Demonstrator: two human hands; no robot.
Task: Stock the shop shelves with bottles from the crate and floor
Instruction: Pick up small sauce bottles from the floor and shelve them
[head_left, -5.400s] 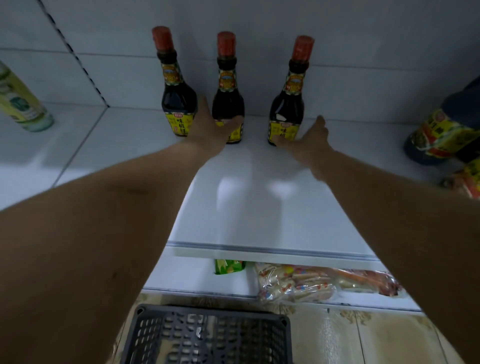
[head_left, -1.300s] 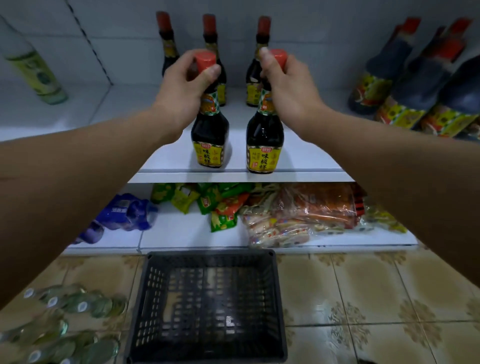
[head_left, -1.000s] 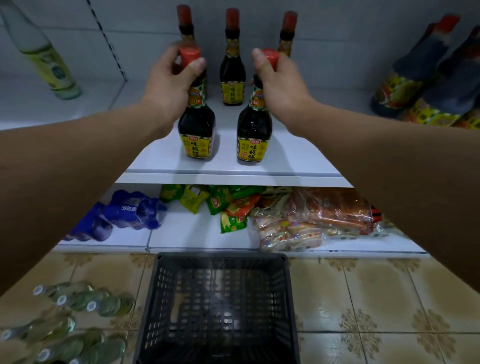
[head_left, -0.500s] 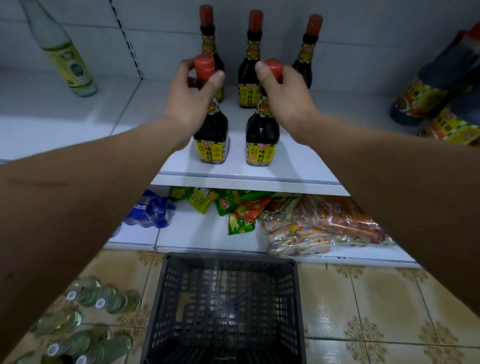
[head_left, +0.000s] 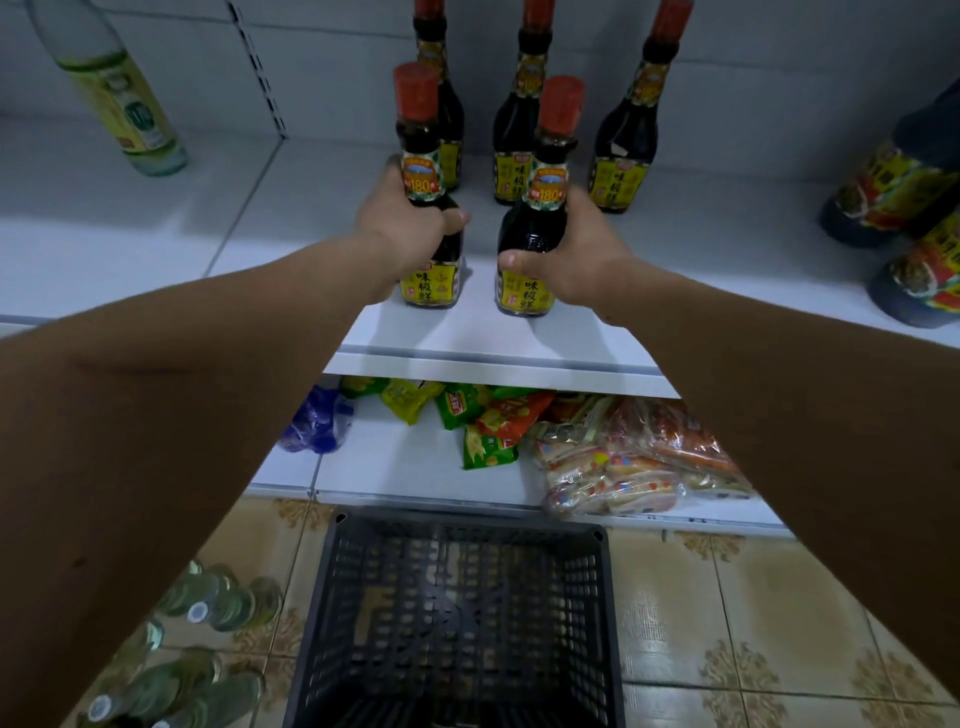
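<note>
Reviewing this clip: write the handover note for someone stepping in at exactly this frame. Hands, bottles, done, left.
Left hand grips the body of the left front bottle; right hand grips the right front bottle. Both stand upright near the shelf front edge.
Done: three matching bottles in the back row; the crate shows no bottles in it.
Left: let go of these two, then shelve the green bottles on the floor.

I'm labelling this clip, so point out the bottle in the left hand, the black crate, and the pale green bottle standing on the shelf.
Bottle in the left hand (head_left: 415, 93): head view, on its red cap.
Black crate (head_left: 470, 519): head view, on its far rim.
Pale green bottle (head_left: 136, 117): head view, on its label.
</note>
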